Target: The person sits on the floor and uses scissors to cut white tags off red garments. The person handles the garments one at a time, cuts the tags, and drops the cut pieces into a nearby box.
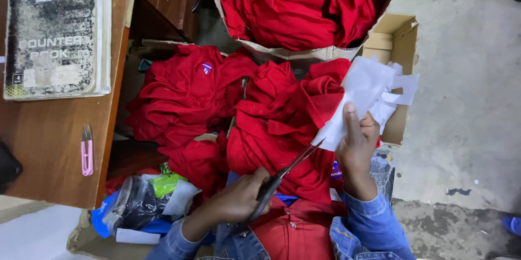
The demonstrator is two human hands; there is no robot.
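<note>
Item, head view: left hand [239, 197], fingers closed through the grips of a pair of dark-handled metal scissors [285, 170], blades parted and pointing up and to the right, their tips touching the lower edge of a white, irregularly cut paper or backing sheet [364, 93]. Right hand [357, 139], raised just right of the blades, pinches that sheet between thumb and fingers; the sheet stands above the hand, its upper corners ragged. Both wrists wear blue denim sleeves [374, 227], cut off at the bottom edge. Beneath and behind both hands lies a heap of red folded garments [217, 108], one showing a small badge; how many pieces the heap holds cannot be told. A brown cardboard box [309, 52] at the top edge, cropped, is filled with more red cloth [304, 5]. A second, smaller open cardboard box [399, 37] stands behind the white sheet, its contents hidden. To the left, a brown wooden tabletop [49, 146] bears a worn black-and-white hardcover book [57, 32] and small pink thread snips [87, 150]. Below the table edge, crumpled clear and blue plastic bags [133, 205], contents indistinct. Grey concrete floor [467, 102] at right.
</note>
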